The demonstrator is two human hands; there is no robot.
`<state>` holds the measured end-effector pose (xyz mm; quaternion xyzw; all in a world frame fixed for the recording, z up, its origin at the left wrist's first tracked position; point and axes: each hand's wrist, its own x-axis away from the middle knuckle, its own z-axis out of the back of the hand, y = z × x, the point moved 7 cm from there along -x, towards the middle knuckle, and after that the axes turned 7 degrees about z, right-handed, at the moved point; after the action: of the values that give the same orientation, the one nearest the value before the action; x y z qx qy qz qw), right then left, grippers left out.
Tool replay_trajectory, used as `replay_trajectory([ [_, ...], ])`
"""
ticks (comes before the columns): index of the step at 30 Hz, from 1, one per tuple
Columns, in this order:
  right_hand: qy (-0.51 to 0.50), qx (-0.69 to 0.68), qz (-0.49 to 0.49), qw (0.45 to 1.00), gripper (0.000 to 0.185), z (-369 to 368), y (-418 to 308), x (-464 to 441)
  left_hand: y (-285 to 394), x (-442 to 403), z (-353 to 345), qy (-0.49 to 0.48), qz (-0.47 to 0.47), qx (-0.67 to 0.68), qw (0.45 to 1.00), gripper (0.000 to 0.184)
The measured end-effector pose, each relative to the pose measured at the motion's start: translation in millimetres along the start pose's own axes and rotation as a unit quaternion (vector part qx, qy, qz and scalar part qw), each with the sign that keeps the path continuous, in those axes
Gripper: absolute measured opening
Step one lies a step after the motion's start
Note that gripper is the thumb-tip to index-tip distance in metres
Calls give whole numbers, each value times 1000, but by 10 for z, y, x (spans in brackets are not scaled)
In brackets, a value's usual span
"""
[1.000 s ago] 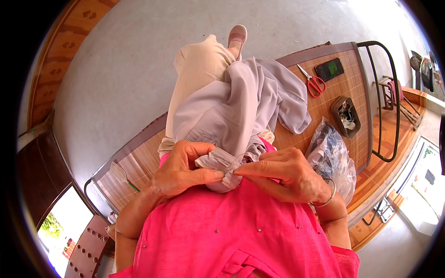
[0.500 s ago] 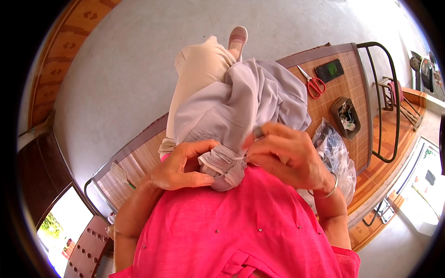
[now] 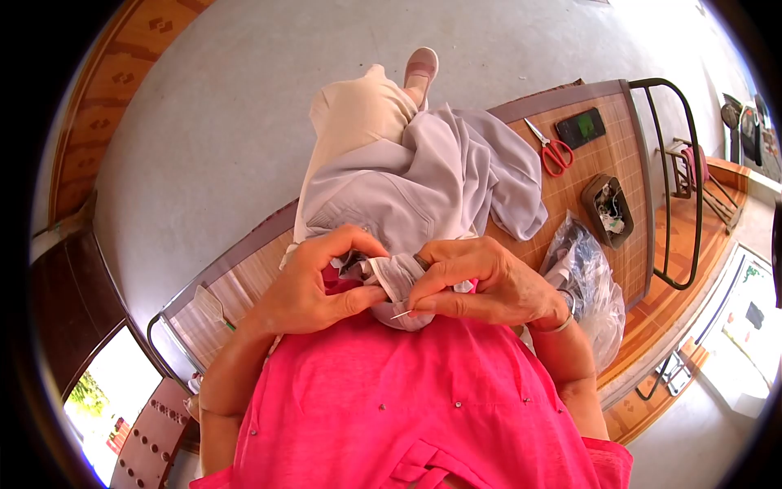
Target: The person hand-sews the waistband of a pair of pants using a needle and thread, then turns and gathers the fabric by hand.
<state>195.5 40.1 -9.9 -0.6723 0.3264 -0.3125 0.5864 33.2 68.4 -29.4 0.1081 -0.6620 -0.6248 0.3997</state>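
Grey trousers or similar grey cloth (image 3: 391,191) lie across my lap, with a gathered edge bunched up near my waist. My left hand (image 3: 326,281) pinches the left side of that edge between thumb and fingers. On its right side, my right hand (image 3: 481,281) has thumb and fingers closed on the cloth. A thin, pale, needle-like piece (image 3: 403,314) sticks out at my right thumb tip, pointing left. Whether thread is attached to it cannot be made out.
Red-handled scissors (image 3: 555,156), a phone (image 3: 580,129) and an open box of small items (image 3: 609,210) lie on the bamboo-topped bed (image 3: 521,253) at right. A clear plastic bag (image 3: 586,285) sits beside my right forearm. A fly swatter (image 3: 210,306) is at left.
My right hand first moved up and away from the edge, then came back down onto it. The gathered edge has been turned, and the thin pale piece now shows at my right thumb.
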Motion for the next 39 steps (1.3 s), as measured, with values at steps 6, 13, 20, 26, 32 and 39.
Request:
replay_trajectory([
  [6, 6, -97, -3, 995, 11, -13, 109, 56, -20, 85, 181, 67, -37, 6, 997, 22],
  [13, 116, -267, -13, 957, 16, -29, 362, 179, 148, 184, 163, 80, -118, -10, 990, 21],
  [20, 148, -265, -9, 953, 17, -58, 339, 190, 341, 189, 58, 113, -130, -99, 980, 20],
  [26, 164, -264, 28, 950, 16, -49, 224, 52, 344, 390, -71, -23, -88, -6, 996, 18],
  [32, 144, -200, 183, 952, 9, -157, -140, -225, 297, 337, -358, -120, -43, -18, 992, 52],
  [39, 102, -134, 273, 947, 8, -277, -332, -268, 71, 402, -76, 65, 34, 218, 973, 50],
])
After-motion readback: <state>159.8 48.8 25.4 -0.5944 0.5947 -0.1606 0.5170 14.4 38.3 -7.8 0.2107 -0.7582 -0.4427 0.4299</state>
